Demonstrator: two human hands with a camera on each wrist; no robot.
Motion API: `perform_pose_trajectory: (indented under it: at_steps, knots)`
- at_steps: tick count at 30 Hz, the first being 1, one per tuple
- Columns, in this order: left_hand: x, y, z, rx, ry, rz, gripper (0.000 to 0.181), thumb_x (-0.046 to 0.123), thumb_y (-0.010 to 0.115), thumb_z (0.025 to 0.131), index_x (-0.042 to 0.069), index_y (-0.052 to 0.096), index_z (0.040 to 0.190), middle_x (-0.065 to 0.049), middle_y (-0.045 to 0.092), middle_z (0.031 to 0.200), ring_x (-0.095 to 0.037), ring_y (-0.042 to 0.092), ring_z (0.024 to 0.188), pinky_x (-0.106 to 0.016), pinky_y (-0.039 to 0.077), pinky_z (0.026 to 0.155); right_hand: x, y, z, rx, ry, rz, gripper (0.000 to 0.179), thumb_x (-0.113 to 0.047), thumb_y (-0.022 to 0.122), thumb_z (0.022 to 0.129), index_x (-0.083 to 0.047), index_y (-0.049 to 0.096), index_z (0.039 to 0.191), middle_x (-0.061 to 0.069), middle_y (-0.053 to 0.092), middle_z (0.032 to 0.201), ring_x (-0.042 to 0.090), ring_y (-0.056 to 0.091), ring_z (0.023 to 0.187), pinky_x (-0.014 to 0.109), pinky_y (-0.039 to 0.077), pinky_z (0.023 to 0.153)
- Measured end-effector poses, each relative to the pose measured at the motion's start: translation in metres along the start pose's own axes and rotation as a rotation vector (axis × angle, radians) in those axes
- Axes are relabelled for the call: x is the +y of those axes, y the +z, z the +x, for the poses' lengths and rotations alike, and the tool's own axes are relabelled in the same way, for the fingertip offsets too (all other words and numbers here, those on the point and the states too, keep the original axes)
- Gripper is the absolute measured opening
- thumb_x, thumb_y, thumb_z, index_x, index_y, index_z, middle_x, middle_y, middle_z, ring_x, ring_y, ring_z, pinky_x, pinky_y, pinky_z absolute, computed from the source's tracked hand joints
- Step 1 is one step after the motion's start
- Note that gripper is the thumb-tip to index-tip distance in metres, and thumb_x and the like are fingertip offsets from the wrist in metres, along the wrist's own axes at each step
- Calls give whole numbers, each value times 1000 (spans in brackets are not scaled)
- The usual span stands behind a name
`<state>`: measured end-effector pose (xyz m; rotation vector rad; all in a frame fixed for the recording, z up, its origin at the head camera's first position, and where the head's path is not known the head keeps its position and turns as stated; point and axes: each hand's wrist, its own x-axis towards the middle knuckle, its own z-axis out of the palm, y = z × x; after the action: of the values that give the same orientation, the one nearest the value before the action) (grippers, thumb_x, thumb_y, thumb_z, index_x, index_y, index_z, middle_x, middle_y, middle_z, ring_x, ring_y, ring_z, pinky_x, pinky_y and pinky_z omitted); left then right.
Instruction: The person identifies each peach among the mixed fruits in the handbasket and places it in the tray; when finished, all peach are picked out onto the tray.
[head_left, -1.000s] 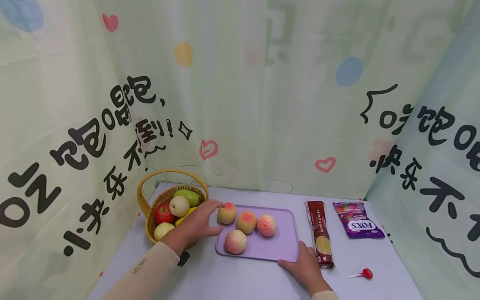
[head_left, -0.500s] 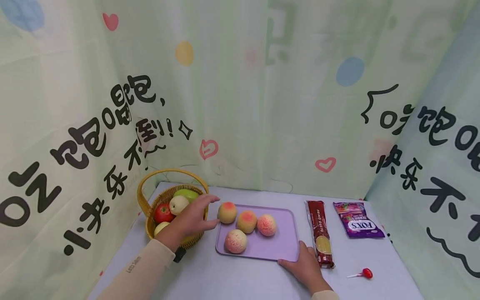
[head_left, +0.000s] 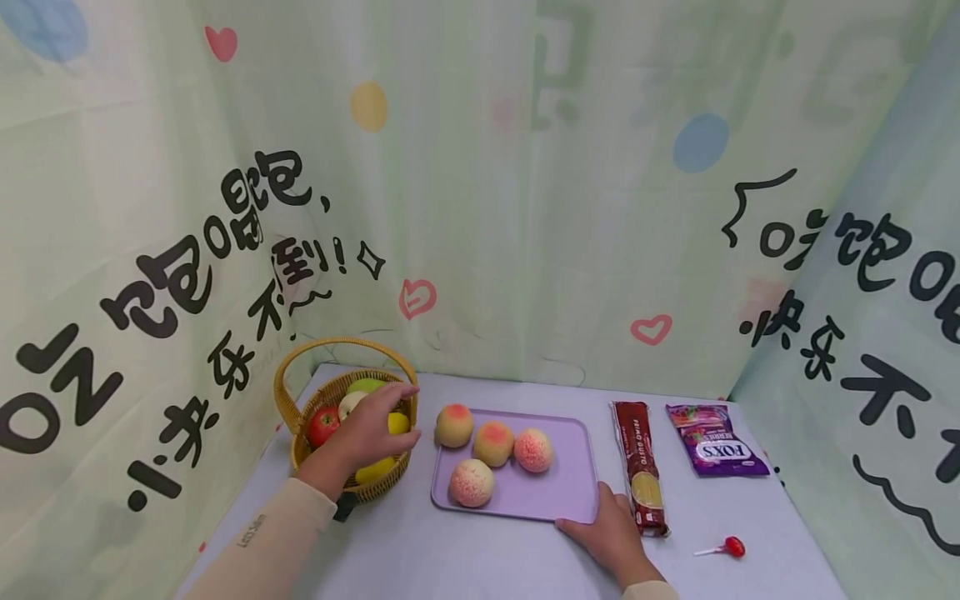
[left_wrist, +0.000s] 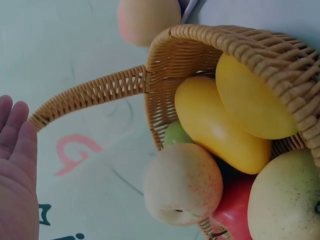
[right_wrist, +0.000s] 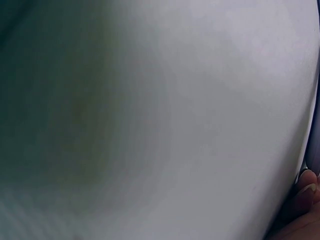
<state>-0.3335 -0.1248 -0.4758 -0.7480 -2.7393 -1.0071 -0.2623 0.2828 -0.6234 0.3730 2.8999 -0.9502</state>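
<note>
My left hand [head_left: 367, 433] hovers over the wicker basket [head_left: 297, 450], its fingers spread and holding nothing. In the left wrist view its fingers are near the basket's arched handle [left_wrist: 95, 98]. Inside lie two yellow mango-like fruits [left_wrist: 215, 122], a pale round fruit [left_wrist: 182, 185], a red apple [head_left: 321, 427] and greenish fruit [left_wrist: 285, 195]. My right hand [head_left: 611, 537] holds the near right corner of the lilac tray [head_left: 573, 475], thumb at the front edge and fingers along the side. Several peaches [head_left: 493, 443] sit on the tray's left and middle.
Right of the tray lies a long dark-red snack packet [head_left: 640, 467]. Beyond it are a purple candy bag [head_left: 717, 442] and a red lollipop [head_left: 733, 547]. A printed curtain [head_left: 525, 208] encloses the white table [head_left: 465, 558] at the back and sides.
My left hand has drawn back leftward from the leftmost peach on the tray to over the basket. The right hand, tray and peaches stay in place.
</note>
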Motion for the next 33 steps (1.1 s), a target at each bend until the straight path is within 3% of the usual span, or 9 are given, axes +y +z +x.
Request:
perform_pose_trajectory:
  at_steps: [3, 11, 17, 24, 33]
  knots:
    - [-2, -1, -1, 4, 4, -3, 62, 27, 81, 88, 11, 56, 142, -6, 58, 144, -24, 56, 131, -45, 50, 108, 0, 0, -1, -5, 11, 6, 127, -68, 87, 64, 9, 33, 151, 29, 53, 127, 37, 52, 111, 60, 46, 101]
    - [-11, -7, 1, 12, -57, 29, 72, 33, 84, 84, 8, 53, 145, -6, 55, 147, -30, 53, 135, -50, 48, 109, -1, 0, -1, -7, 12, 3, 127, -68, 87, 64, 9, 34, 150, 28, 54, 125, 36, 52, 110, 60, 47, 100]
    - [-17, -10, 2, 31, -71, 74, 73, 34, 85, 83, 14, 53, 145, -6, 55, 146, -30, 54, 133, -52, 48, 109, 0, 0, -1, -8, 19, 0, 129, -68, 87, 64, 9, 32, 151, 30, 52, 127, 37, 52, 110, 60, 47, 101]
    - [-24, -13, 4, 17, -131, 43, 73, 35, 84, 83, 21, 51, 147, -6, 50, 151, -33, 52, 134, -56, 46, 110, 0, 1, 0, -10, 28, -2, 129, -68, 87, 64, 10, 32, 151, 30, 52, 127, 37, 52, 110, 60, 47, 100]
    - [-35, -15, 7, 23, -144, 15, 74, 34, 84, 84, 14, 51, 147, -12, 49, 153, -36, 47, 139, -57, 43, 112, -1, 0, -1, -13, 35, 2, 128, -68, 87, 64, 8, 32, 152, 29, 51, 126, 36, 51, 108, 59, 47, 100]
